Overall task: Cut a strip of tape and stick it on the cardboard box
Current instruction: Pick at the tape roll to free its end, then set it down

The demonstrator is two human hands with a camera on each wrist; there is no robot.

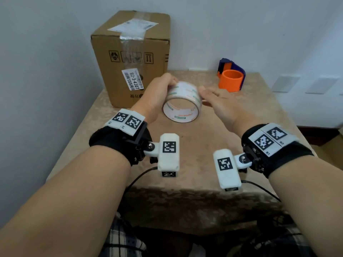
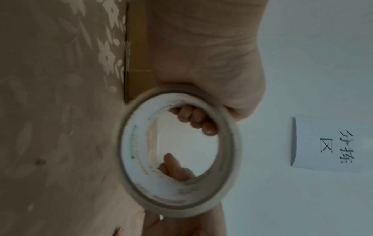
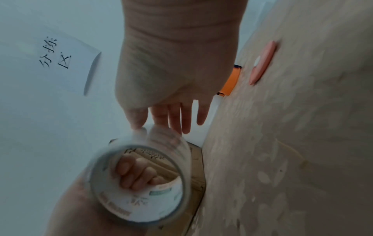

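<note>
A tall cardboard box [image 1: 133, 58] with old tape and labels stands at the table's back left. My left hand [image 1: 167, 84] grips a roll of clear printed tape [image 1: 182, 101] just above the table, in front of the box; its fingers curl through the core [image 2: 197, 121]. My right hand [image 1: 206, 91] is at the roll's right side with its fingers [image 3: 181, 115] straight. Its thumb tip [image 3: 137, 118] touches the roll's outer face [image 3: 141, 183]. No loose strip of tape shows.
An orange and blue tape dispenser [image 1: 231, 76] stands at the back right of the beige flowered tablecloth [image 1: 204, 145]. A pink oblong tool [image 3: 262, 62] lies on the cloth near it. White walls close off the back and left. Cables hang at the front edge.
</note>
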